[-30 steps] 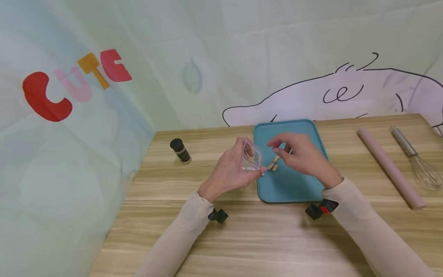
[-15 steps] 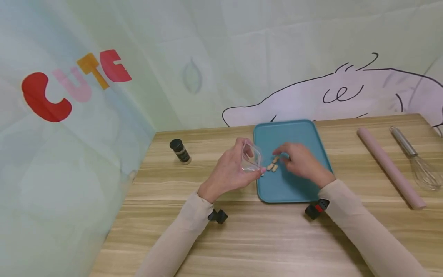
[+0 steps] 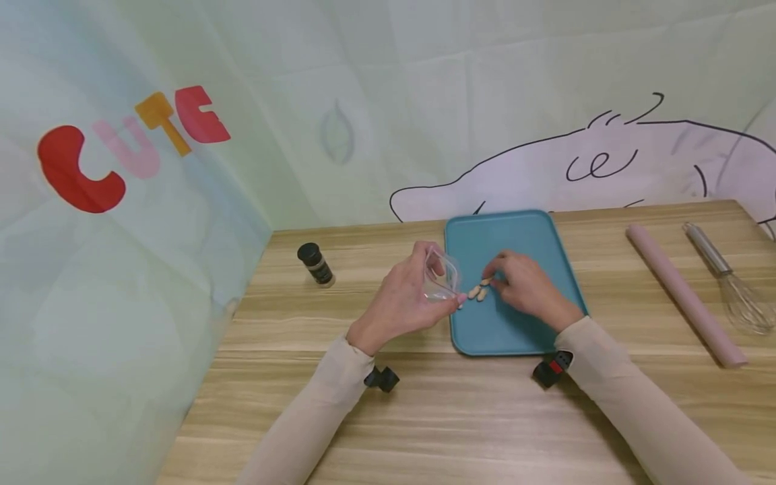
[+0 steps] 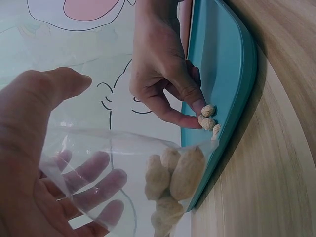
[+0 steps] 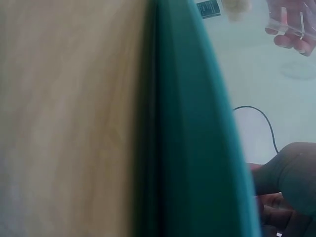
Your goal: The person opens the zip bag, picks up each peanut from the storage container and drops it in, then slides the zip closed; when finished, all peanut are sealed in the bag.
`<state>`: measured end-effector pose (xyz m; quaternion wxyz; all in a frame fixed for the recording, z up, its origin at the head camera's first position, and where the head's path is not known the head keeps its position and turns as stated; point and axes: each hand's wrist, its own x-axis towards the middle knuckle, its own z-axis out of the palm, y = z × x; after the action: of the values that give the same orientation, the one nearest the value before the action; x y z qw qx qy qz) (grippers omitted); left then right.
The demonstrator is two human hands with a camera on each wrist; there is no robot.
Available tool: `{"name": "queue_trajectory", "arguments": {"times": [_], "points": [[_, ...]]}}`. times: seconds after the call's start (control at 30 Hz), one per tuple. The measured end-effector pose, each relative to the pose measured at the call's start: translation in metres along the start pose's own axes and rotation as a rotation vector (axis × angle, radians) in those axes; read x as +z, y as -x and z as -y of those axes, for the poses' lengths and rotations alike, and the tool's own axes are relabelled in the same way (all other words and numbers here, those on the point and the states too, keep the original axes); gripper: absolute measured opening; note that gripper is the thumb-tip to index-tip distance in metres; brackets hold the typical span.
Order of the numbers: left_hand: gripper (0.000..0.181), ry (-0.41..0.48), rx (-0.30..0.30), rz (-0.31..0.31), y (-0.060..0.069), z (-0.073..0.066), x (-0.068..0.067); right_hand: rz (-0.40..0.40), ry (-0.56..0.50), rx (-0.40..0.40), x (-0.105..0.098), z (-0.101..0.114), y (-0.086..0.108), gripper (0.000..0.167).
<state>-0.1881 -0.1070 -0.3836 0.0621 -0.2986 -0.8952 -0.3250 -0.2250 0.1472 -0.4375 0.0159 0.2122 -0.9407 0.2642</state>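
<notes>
Right hand: we are seeing it lower now, shifted from up by the bag's mouth down to the tray, where thumb and fingertips are pinching one peanut
Left hand: it is staying where it was, fingers and thumb curling round the clear bag and keeping its mouth parted
Progress: we are judging the work to be partway, with some peanuts already lying inside the bag, while the pinched one and a few others are still waiting outside
Bag: we are finding a small cluster of peanuts showing through its clear wall, though fingers and folds are making an exact count unsafe
Blue tray: it is carrying loose peanuts near its left edge, just beside the bag
Black-capped jar: it is standing left on the tabletop, and we are not managing to tell its contents
</notes>
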Motion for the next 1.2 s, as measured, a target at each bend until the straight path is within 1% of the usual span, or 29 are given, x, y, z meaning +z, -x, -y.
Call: {"name": "queue_trajectory", "arguments": {"times": [0.13,0.33,0.47,0.73,0.8,0.9,0.97,1.07,1.13,1.2], "points": [[0.067,0.009,-0.007,0.001,0.000,0.000,0.000,-0.020,-0.017,-0.002,-0.002,0.001,0.000,0.014],[0.067,0.016,-0.008,0.008,0.001,0.000,-0.001,-0.056,-0.101,-0.016,-0.011,0.010,0.000,0.015],[0.067,0.014,-0.005,0.011,0.001,0.001,-0.001,-0.118,-0.147,-0.034,-0.022,0.021,0.003,0.015],[0.068,0.010,0.005,0.011,0.002,0.002,-0.001,-0.318,-0.229,-0.137,-0.037,0.048,0.011,0.012],[0.068,0.010,0.006,0.009,0.002,0.002,0.000,-0.356,-0.256,-0.173,-0.039,0.054,0.013,0.012],[0.068,0.012,0.011,0.008,0.002,0.002,0.000,-0.402,-0.294,-0.249,-0.043,0.064,0.017,0.013],[0.068,0.017,0.016,0.009,0.002,0.002,0.000,-0.415,-0.307,-0.307,-0.045,0.069,0.019,0.014],[0.066,0.031,0.027,0.009,0.001,0.002,0.000,-0.409,-0.303,-0.381,-0.046,0.075,0.021,0.013],[0.065,0.040,0.033,0.010,0.001,0.002,-0.001,-0.394,-0.296,-0.406,-0.045,0.077,0.021,0.012],[0.065,0.047,0.034,0.012,0.001,0.002,-0.001,-0.375,-0.291,-0.410,-0.043,0.077,0.022,0.012]]}}
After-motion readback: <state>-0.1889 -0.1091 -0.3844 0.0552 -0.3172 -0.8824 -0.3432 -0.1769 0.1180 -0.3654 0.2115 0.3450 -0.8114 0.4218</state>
